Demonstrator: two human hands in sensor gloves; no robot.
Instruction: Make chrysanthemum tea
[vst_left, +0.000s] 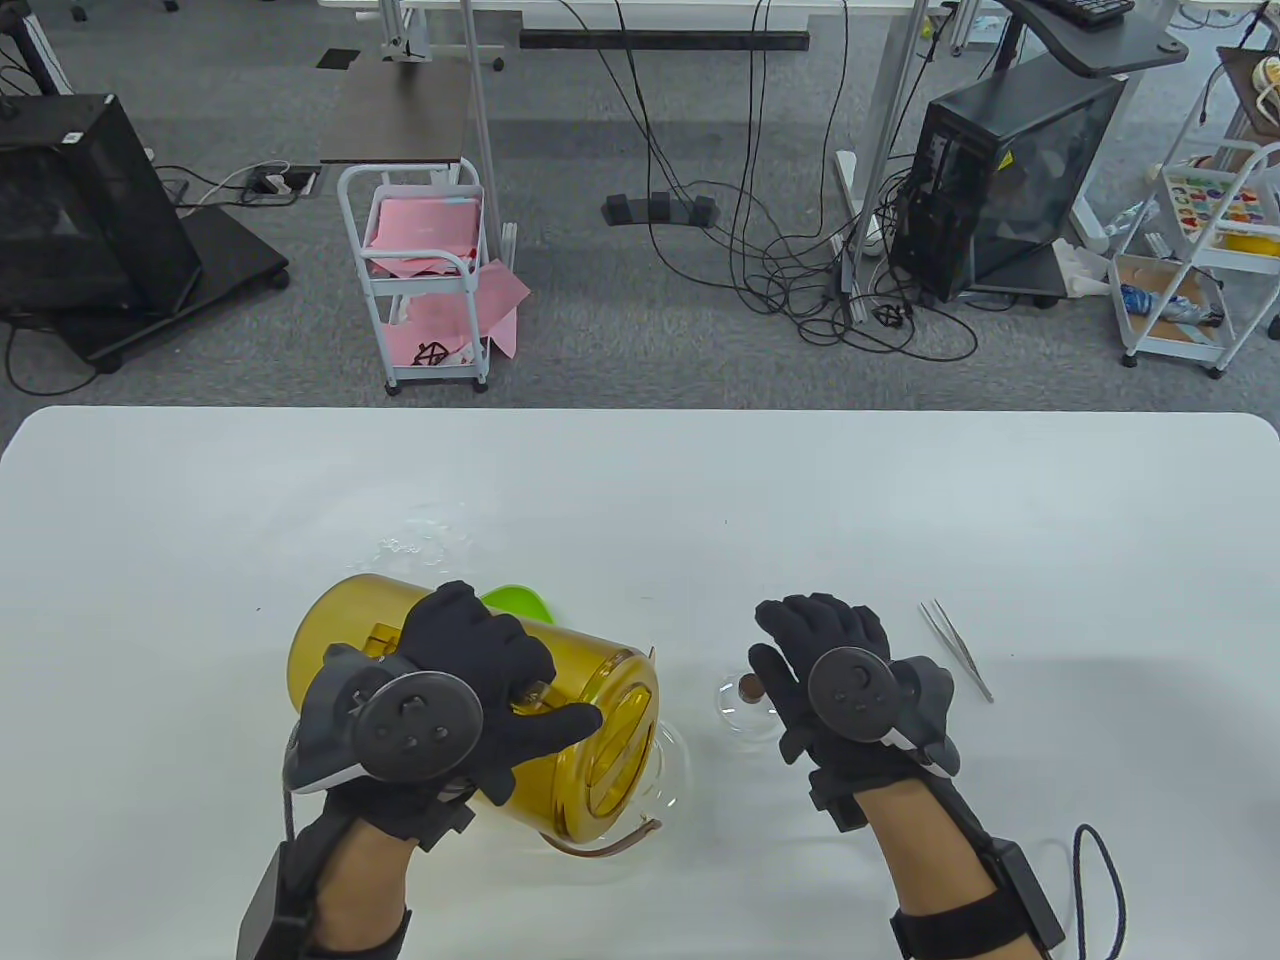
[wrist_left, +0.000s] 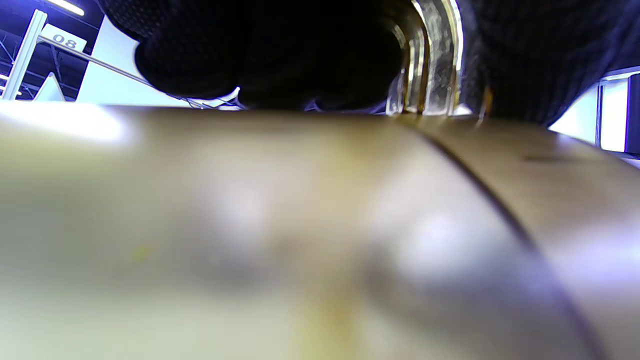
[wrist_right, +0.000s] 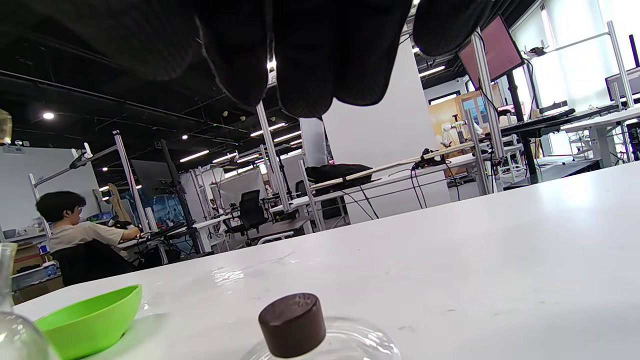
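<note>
The amber pitcher (vst_left: 470, 700), smooth translucent plastic gripped on its side by our left hand (vst_left: 480, 680), needs slow tipping over the clear glass teapot (vst_left: 672, 768) beneath its mouth, while right of it our right hand (vst_left: 830, 670) hovers, fingers relaxed, above the brown-knobbed glass lid (vst_left: 748, 697).

Two gloved hands are over the worktop (vst_left: 1000, 520), the left hand (vst_left: 470, 680) and the right hand (vst_left: 830, 665), each carrying one tracker. On the worktop are one yellow pitcher (vst_left: 600, 700), one green bowl (vst_left: 520, 603), one glass teapot (vst_left: 672, 765), one glass lid (vst_left: 745, 700) with a brown knob, and one pair of tweezers (vst_left: 957, 648). One patch of spilled water (vst_left: 425, 535) glistens behind the pitcher.
</note>
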